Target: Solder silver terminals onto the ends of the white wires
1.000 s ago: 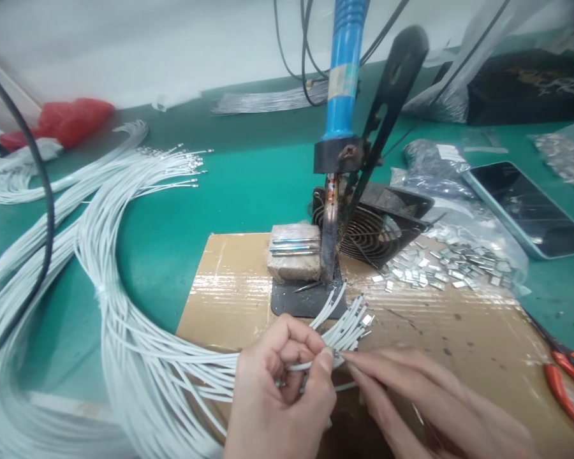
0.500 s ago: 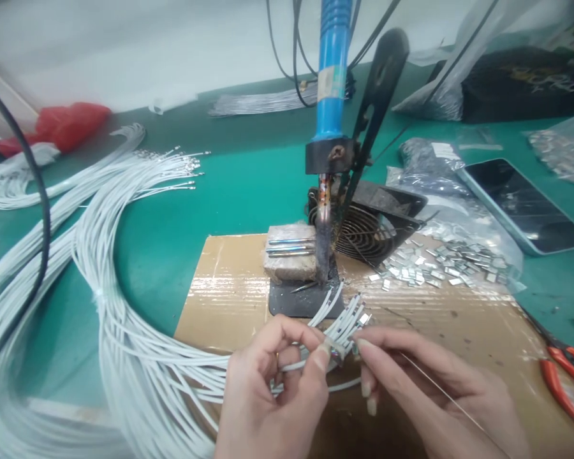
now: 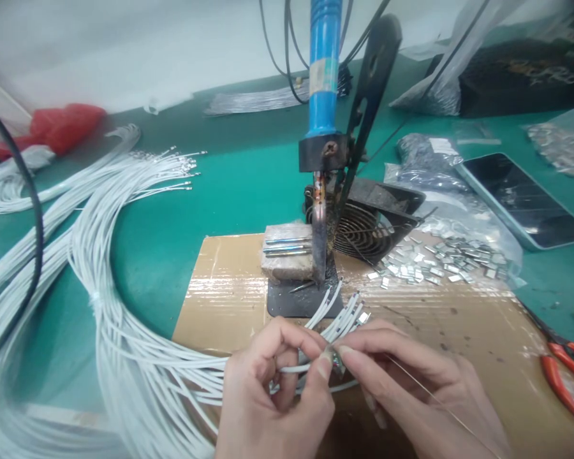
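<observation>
My left hand (image 3: pixel 282 389) is closed in a pinch around a white cable (image 3: pixel 294 368). At that cable's tip a small metal connector piece (image 3: pixel 335 362) shows between the fingertips of both hands. My right hand (image 3: pixel 411 382) is closed too, its thumb and forefinger meeting at the connector piece. A thin strand of solder wire (image 3: pixel 428 390) runs through the right hand toward the lower right. Just beyond the fingers lie the ends of several white cables (image 3: pixel 347 322). Above them, a blue-handled soldering iron (image 3: pixel 323 108) points downward in its stand, apart from both hands.
A block with metal rods (image 3: pixel 287 250) sits beside the iron tip. Behind is a small fan (image 3: pixel 363 223). Loose metal pieces (image 3: pixel 435 258), a phone (image 3: pixel 523 201) and orange-handled scissors (image 3: pixel 562 376) are at right. A large white cable bundle (image 3: pixel 119 338) curves along the left.
My right hand has moved left, bringing its fingertips against the piece at my left fingertips. My left hand keeps its pinch on the cable. The view has shifted slightly.
</observation>
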`<act>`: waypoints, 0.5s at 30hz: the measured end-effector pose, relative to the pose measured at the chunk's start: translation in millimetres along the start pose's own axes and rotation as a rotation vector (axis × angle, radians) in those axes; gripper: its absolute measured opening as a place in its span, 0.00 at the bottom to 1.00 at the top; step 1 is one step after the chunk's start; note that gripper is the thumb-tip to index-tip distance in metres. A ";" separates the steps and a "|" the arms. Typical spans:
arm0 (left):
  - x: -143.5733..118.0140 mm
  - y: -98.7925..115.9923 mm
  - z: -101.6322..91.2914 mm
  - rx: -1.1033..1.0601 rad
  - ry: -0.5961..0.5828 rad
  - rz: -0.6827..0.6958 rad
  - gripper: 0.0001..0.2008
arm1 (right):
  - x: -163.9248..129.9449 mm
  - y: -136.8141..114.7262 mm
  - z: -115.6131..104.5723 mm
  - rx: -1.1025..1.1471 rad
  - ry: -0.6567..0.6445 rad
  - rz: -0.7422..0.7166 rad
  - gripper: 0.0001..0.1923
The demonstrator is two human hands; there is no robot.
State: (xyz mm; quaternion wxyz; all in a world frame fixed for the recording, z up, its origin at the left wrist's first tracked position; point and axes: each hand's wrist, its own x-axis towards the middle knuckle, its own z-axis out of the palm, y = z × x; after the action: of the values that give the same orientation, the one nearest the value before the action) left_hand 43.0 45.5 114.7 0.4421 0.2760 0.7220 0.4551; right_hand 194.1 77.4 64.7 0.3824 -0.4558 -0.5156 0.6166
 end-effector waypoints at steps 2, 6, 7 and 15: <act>-0.6 -2.0 -0.5 0.000 0.002 0.017 0.06 | 0.4 -0.2 0.2 0.014 -0.006 0.007 0.04; -0.9 -4.5 -1.4 0.010 -0.008 0.026 0.06 | 1.7 -0.1 -1.3 0.025 -0.021 0.013 0.04; -0.8 -4.8 -1.5 0.013 -0.013 0.024 0.06 | 1.8 -0.3 -1.8 0.022 -0.022 0.005 0.03; -0.5 -6.6 0.8 0.060 0.006 0.046 0.05 | -5.2 -0.6 5.3 -0.210 0.191 -0.208 0.10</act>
State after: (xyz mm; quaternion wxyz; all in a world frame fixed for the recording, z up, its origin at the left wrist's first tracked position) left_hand 44.0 42.6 108.8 0.4209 0.3041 0.7302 0.4440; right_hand 190.6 71.1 66.4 0.4417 -0.4940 -0.5827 0.4704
